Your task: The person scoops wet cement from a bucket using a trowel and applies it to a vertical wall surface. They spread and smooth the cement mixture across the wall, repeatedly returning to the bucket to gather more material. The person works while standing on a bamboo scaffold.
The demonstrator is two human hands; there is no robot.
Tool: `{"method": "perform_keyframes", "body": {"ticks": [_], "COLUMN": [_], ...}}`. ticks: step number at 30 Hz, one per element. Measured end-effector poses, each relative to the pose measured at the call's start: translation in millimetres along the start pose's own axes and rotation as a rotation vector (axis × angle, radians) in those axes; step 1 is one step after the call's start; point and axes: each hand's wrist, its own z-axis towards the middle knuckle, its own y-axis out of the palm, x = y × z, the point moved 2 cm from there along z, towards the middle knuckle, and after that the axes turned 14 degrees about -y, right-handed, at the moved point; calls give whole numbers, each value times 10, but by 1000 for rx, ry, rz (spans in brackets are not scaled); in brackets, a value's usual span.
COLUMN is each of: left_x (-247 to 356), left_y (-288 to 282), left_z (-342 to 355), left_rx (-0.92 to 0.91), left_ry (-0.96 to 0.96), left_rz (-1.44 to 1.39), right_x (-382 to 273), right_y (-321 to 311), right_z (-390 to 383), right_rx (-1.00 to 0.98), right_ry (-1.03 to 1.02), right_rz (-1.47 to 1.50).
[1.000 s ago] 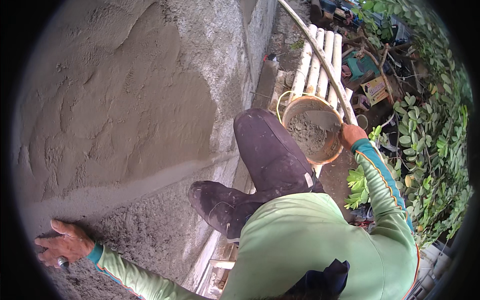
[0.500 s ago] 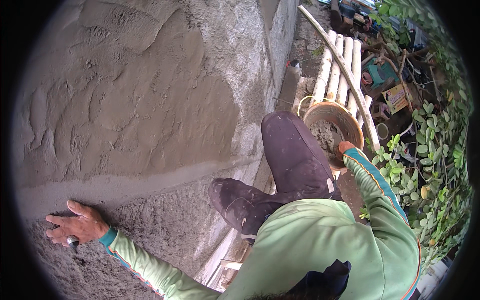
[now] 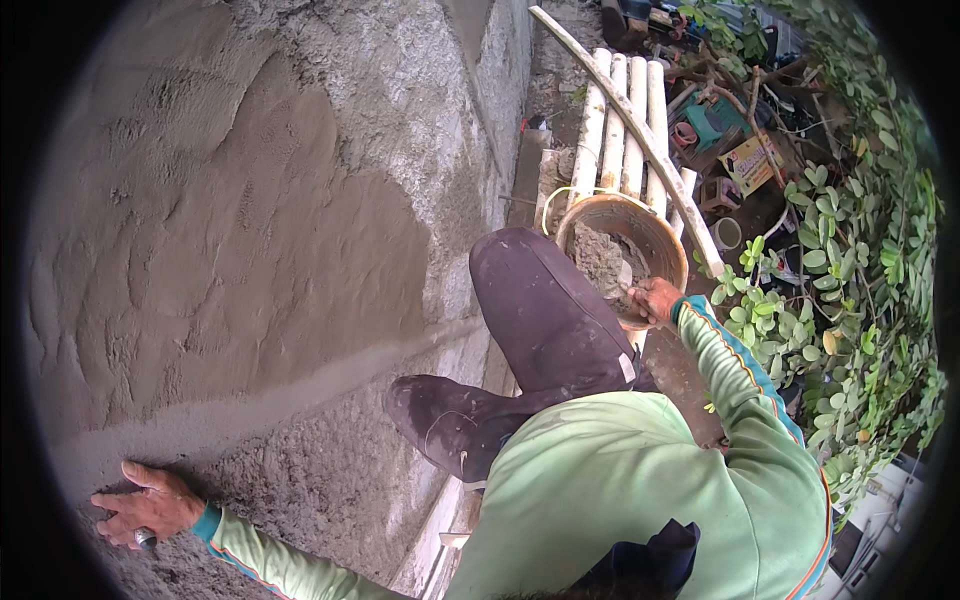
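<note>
Bkgd.: wall, part-coated w/ mortar. L hand: spread, laid on rough part of wall. R hand: clamped on trowel, hdl. mostly hidden; trowel in mortar inside bucket, at near end of pale poles.

Pale green long-sleeve shirt with teal cuffs and orange-edged teal stripes down the sleeves. Dark purplish trousers speckled with pale spots, plus a chunky ring on the left hand
</note>
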Motion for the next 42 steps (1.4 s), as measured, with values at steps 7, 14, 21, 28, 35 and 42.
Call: {"method": "perform_keyframes", "body": {"ticks": [7, 14, 21, 28, 35, 42], "left_x": [-10, 131, 108, 120, 100, 109], "left_y": [-107, -130, -247, -281, -279, -283], "left_z": [102, 143, 94, 131, 106, 80], "left_rx": [-12, -29, -61, -86, -77, -112], "left_ry": [16, 28, 15, -2, -38, -36], "left_rz": [47, 14, 43, 38, 39, 13], "right_x": [-189, -455, -2155, -3649, -5004, -5317], "right_y": [13, 266, 375, -71, 291, 1741], "right_z": [-125, -175, -135, -63, 174, 766], "right_rx": [131, 167, 96, 450, 1090, 276], "right_ry": [17, -371, -513, -1149, -1359, -1326], "right_rz": [217, 722, 1616, 1635, 1446, 373]}}
